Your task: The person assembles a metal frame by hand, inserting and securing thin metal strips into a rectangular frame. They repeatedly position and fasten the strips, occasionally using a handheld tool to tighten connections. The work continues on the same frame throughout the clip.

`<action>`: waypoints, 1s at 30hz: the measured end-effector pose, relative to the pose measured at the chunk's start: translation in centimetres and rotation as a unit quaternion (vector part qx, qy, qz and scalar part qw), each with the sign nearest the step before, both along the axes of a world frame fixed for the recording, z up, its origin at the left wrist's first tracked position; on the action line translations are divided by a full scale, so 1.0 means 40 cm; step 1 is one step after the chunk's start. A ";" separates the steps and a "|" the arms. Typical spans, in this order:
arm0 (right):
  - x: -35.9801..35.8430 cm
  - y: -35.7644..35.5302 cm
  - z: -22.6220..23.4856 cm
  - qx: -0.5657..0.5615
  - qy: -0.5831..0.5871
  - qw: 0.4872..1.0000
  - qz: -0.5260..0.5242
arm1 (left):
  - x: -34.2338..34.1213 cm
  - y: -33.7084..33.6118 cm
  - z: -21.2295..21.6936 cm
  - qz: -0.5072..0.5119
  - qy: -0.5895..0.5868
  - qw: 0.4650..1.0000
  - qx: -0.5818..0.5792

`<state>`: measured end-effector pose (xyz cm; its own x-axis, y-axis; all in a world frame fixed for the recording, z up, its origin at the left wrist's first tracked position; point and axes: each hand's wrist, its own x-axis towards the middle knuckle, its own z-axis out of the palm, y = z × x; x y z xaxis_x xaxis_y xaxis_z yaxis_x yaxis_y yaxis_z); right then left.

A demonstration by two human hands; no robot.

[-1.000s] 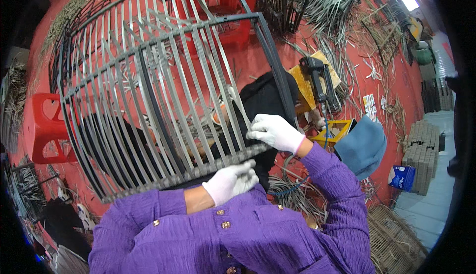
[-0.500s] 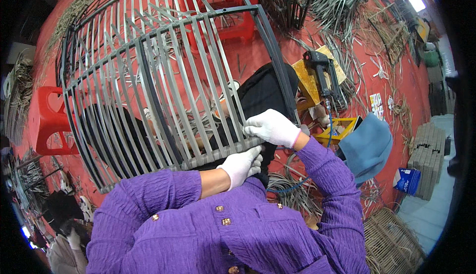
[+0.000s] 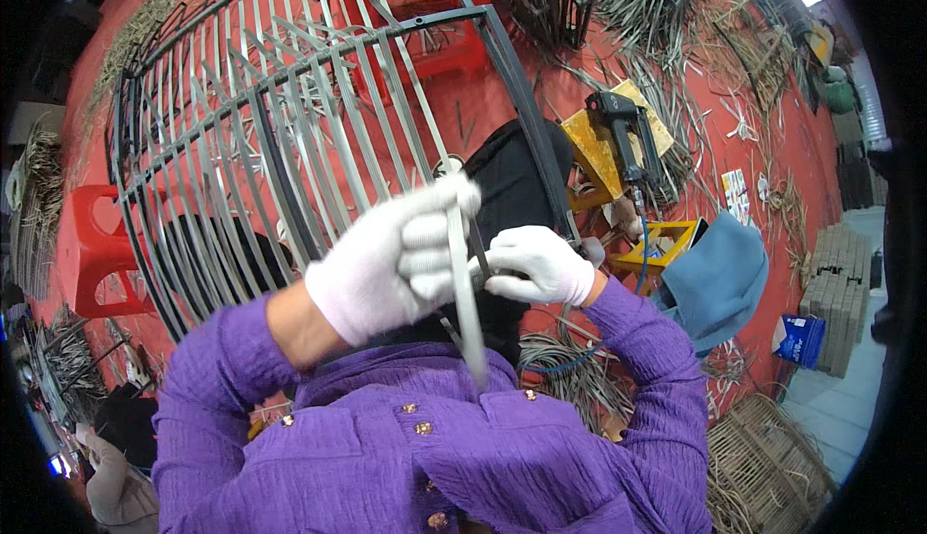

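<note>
A dark metal frame [image 3: 526,109] leans across my lap, with many grey flat strips [image 3: 343,172] running side by side over it. My left hand [image 3: 381,259], in a white glove, is closed round a grey flat strip [image 3: 465,312], raised in front of the frame. The strip's lower end hangs toward my purple top and is blurred. Just to the right, my right hand [image 3: 543,266], also gloved, has thumb and fingers pinched at the frame's near edge. What lies between those fingertips is hidden. My left hand covers much of the near rail.
A black nail gun [image 3: 628,138] rests on a yellow box at the right, with a blue hose. Behind it are a yellow crate [image 3: 661,249] and blue cloth [image 3: 719,268]. Red stools [image 3: 101,254] stand left and beyond the frame. Loose strips [image 3: 652,3] litter the red floor.
My left hand has risen from below the near rail to in front of the frame, with the grey strip now in it. My right hand has shifted slightly down and right.
</note>
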<state>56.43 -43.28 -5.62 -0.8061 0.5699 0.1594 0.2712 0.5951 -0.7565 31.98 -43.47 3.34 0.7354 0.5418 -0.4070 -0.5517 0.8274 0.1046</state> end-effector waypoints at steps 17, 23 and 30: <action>-0.197 0.512 0.159 0.028 0.005 0.991 -0.134 | -0.188 0.462 -0.178 0.045 0.758 0.003 0.650; -0.291 0.743 0.133 -0.062 -0.140 0.982 -0.113 | -0.173 0.447 -0.130 0.086 0.762 0.220 0.603; -0.296 0.793 0.133 -0.282 -0.193 0.938 -0.060 | -0.138 0.507 -0.119 0.205 0.657 0.223 0.691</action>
